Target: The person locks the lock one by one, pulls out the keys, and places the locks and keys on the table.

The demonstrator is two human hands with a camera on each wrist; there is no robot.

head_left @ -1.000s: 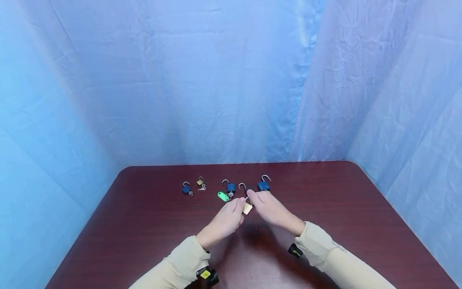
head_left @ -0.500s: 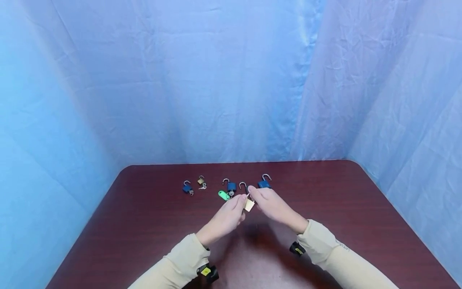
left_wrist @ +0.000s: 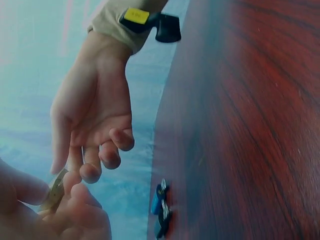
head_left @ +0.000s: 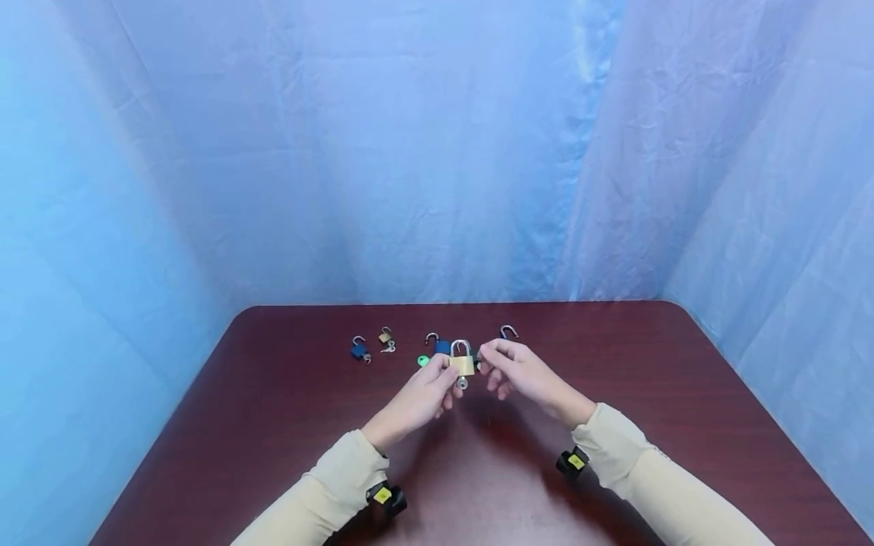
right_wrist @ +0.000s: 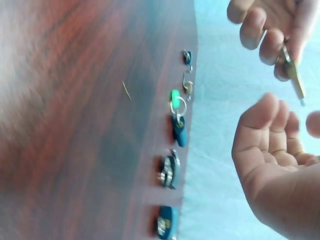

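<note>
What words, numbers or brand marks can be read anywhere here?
None can be read.
Yellow tag on the wrist strap: print too small and blurred.
Brass padlock in the left hand: any stamp too small to tell.
Green key tag: no writing shows.

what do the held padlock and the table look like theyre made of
Padlock: body looks like brass, a yellow-gold metal sheen; the shackle is silvery and shiny, probably steel. Table: dark reddish-brown wood grain with a smooth, slightly glossy top; real wood or a printed laminate, the look leaves it open.
</note>
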